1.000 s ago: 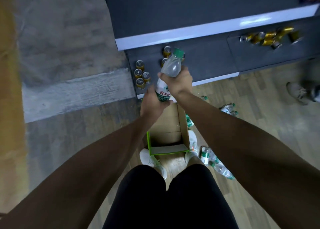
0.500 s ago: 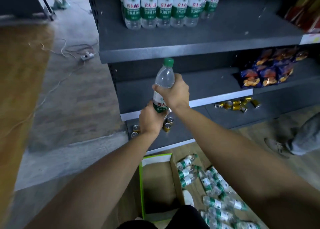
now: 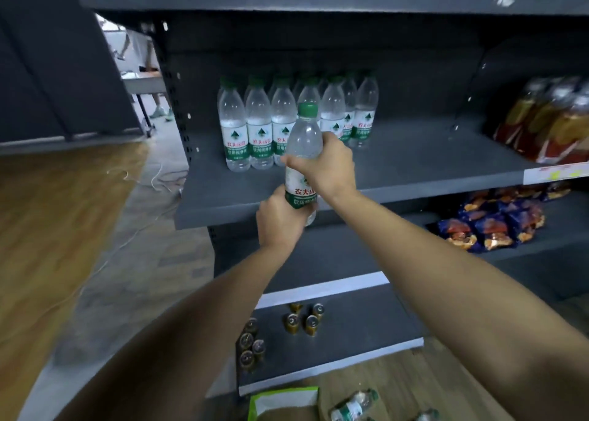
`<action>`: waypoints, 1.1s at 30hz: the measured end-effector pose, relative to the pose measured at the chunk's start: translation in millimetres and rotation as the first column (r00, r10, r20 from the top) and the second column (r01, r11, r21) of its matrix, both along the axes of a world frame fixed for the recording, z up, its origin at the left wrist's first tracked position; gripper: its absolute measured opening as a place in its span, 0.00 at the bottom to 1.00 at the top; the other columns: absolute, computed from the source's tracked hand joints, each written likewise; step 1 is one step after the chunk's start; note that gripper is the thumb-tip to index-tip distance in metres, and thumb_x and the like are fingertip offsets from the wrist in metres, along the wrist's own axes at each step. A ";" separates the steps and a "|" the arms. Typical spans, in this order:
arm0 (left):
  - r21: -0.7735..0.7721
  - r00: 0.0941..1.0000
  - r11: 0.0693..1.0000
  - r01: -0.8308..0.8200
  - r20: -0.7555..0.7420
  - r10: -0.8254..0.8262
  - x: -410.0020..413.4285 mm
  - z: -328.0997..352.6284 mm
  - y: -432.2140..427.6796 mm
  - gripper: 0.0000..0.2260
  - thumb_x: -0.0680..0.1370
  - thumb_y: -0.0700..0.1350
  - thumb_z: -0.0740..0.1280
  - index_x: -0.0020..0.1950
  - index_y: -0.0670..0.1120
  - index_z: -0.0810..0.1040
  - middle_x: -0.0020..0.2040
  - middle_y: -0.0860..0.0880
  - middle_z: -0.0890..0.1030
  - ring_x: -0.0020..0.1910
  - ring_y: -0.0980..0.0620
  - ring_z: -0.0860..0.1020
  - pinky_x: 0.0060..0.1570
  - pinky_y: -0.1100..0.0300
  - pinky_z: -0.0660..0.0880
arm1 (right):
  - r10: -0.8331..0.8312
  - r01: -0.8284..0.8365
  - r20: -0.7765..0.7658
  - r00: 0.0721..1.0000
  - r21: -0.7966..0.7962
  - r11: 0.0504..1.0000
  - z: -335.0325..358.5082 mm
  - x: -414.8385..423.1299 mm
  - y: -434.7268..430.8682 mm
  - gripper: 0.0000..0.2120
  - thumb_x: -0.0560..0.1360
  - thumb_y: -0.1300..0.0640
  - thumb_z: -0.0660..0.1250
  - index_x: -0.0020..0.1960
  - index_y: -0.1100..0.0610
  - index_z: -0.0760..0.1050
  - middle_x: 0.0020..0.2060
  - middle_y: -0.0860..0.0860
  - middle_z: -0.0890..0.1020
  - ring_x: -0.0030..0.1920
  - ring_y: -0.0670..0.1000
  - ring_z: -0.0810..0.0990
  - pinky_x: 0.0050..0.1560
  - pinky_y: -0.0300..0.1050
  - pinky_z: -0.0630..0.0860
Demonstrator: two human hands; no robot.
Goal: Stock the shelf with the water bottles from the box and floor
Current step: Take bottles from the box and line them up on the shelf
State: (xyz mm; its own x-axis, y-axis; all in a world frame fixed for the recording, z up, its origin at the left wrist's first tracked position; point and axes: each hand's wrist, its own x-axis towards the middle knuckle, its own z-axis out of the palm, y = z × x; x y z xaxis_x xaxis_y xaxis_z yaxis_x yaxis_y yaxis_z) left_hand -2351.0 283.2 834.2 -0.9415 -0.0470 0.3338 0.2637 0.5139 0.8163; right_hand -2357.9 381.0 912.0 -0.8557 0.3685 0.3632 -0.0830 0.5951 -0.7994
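Both hands grip upright bottle (image 3: 302,153) before shelf (image 3: 414,162); left hand (image 3: 279,221) low, right hand (image 3: 328,165) mid.

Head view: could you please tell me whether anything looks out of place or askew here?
Yes: a few water bottles lie on their sides on the floor beside the box, unlike the upright row on the shelf. Nothing looks spilled or damaged.

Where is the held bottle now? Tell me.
In the head view, centre, the bottle is upright in both hands, left hand at its base, right hand round its middle, at the front edge of the shelf, before the stocked bottles.
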 end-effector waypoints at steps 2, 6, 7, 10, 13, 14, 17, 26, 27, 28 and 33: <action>0.013 1.000 1.000 -0.010 -0.008 0.010 -14.6 15.5 20.3 0.19 0.66 0.54 0.76 0.51 0.46 0.80 0.44 0.45 0.84 0.46 0.42 0.81 0.40 0.52 0.76 | 0.029 -0.029 -0.029 0.999 -0.021 0.999 15.4 -13.2 21.5 0.31 0.62 0.40 0.79 0.56 0.56 0.74 0.46 0.49 0.82 0.46 0.50 0.81 0.46 0.50 0.81; 0.034 1.000 0.999 -0.013 -0.016 0.014 -40.4 37.0 62.5 0.18 0.65 0.55 0.76 0.51 0.49 0.81 0.43 0.49 0.84 0.45 0.46 0.81 0.40 0.56 0.76 | 0.089 -0.089 -0.030 0.996 0.009 0.996 39.8 -35.7 68.5 0.29 0.63 0.43 0.79 0.55 0.58 0.75 0.46 0.52 0.83 0.46 0.52 0.82 0.47 0.52 0.81; 0.047 1.000 0.999 -0.012 -0.028 0.013 -46.8 38.5 72.9 0.18 0.65 0.55 0.76 0.50 0.49 0.81 0.43 0.50 0.84 0.44 0.47 0.81 0.41 0.55 0.77 | 0.112 -0.112 -0.027 0.993 0.013 0.994 44.8 -39.5 80.5 0.28 0.63 0.44 0.79 0.55 0.58 0.76 0.46 0.52 0.83 0.47 0.52 0.82 0.47 0.52 0.81; 0.054 0.999 0.998 -0.017 -0.044 0.019 -62.8 39.7 102.5 0.19 0.65 0.56 0.76 0.51 0.49 0.80 0.43 0.50 0.84 0.44 0.47 0.81 0.45 0.50 0.79 | 0.162 -0.162 -0.021 0.987 0.010 0.987 52.2 -47.9 113.0 0.25 0.65 0.48 0.79 0.55 0.58 0.77 0.47 0.51 0.83 0.47 0.50 0.82 0.47 0.49 0.81; 0.078 1.000 0.997 -0.003 -0.020 0.004 -75.9 35.8 131.1 0.20 0.64 0.55 0.77 0.53 0.50 0.80 0.45 0.50 0.84 0.46 0.47 0.81 0.46 0.50 0.79 | 0.158 -0.159 -0.023 0.987 -0.015 0.987 48.2 -58.2 139.9 0.24 0.64 0.48 0.79 0.54 0.57 0.77 0.46 0.50 0.83 0.46 0.49 0.82 0.46 0.48 0.81; 0.079 1.000 0.997 0.000 -0.007 0.001 -79.6 34.2 140.2 0.21 0.64 0.54 0.77 0.54 0.50 0.80 0.45 0.50 0.84 0.47 0.47 0.81 0.47 0.50 0.79 | 0.159 -0.159 -0.025 0.987 -0.028 0.987 45.2 -62.9 148.2 0.23 0.64 0.48 0.79 0.54 0.57 0.77 0.45 0.50 0.83 0.45 0.48 0.82 0.46 0.48 0.81; 0.078 1.000 0.997 -0.004 0.020 0.003 -89.3 27.8 165.0 0.20 0.65 0.54 0.77 0.54 0.49 0.80 0.46 0.50 0.84 0.47 0.47 0.81 0.47 0.51 0.79 | 0.182 -0.182 -0.011 0.983 -0.060 0.981 36.3 -75.5 171.3 0.22 0.65 0.50 0.79 0.55 0.56 0.77 0.45 0.49 0.84 0.45 0.47 0.82 0.43 0.43 0.81; 0.070 0.994 0.996 -0.046 0.104 0.039 -119.3 11.2 212.7 0.22 0.65 0.49 0.78 0.56 0.46 0.79 0.47 0.48 0.85 0.48 0.46 0.82 0.47 0.53 0.78 | 0.192 -0.185 0.073 0.979 -0.093 0.978 12.9 -119.5 215.6 0.24 0.66 0.51 0.79 0.58 0.56 0.77 0.48 0.51 0.83 0.45 0.48 0.82 0.42 0.42 0.81; 0.068 0.992 0.996 -0.055 0.115 0.047 -123.7 8.7 215.3 0.23 0.64 0.49 0.78 0.56 0.46 0.78 0.47 0.48 0.84 0.49 0.45 0.82 0.47 0.52 0.78 | 0.191 -0.183 0.077 0.979 -0.091 0.979 9.1 -124.1 217.5 0.24 0.66 0.50 0.79 0.58 0.56 0.76 0.48 0.50 0.83 0.45 0.48 0.82 0.45 0.45 0.82; 0.069 0.991 0.996 -0.061 0.121 0.052 -127.4 6.9 217.6 0.23 0.64 0.49 0.78 0.57 0.46 0.78 0.48 0.48 0.84 0.49 0.45 0.81 0.48 0.51 0.78 | 0.192 -0.185 0.073 0.979 -0.095 0.978 6.0 -128.4 219.3 0.24 0.66 0.50 0.79 0.59 0.55 0.77 0.48 0.50 0.83 0.45 0.48 0.83 0.47 0.47 0.82; 0.091 0.989 0.994 -0.065 0.135 0.053 -142.6 0.4 224.6 0.22 0.65 0.50 0.78 0.55 0.46 0.77 0.48 0.48 0.84 0.49 0.45 0.81 0.49 0.52 0.77 | 0.205 -0.200 0.051 0.977 -0.089 0.976 -0.2 -141.7 224.0 0.26 0.65 0.50 0.79 0.60 0.53 0.76 0.48 0.48 0.83 0.48 0.48 0.82 0.50 0.47 0.81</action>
State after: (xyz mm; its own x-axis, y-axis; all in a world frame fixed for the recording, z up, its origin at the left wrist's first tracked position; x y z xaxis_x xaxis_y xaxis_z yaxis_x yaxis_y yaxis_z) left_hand -2493.6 507.8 834.7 -0.9718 -0.1292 0.1974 0.1214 0.4438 0.8879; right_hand -2499.6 605.0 911.8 -0.9348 0.2121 0.2849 -0.1457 0.5025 -0.8522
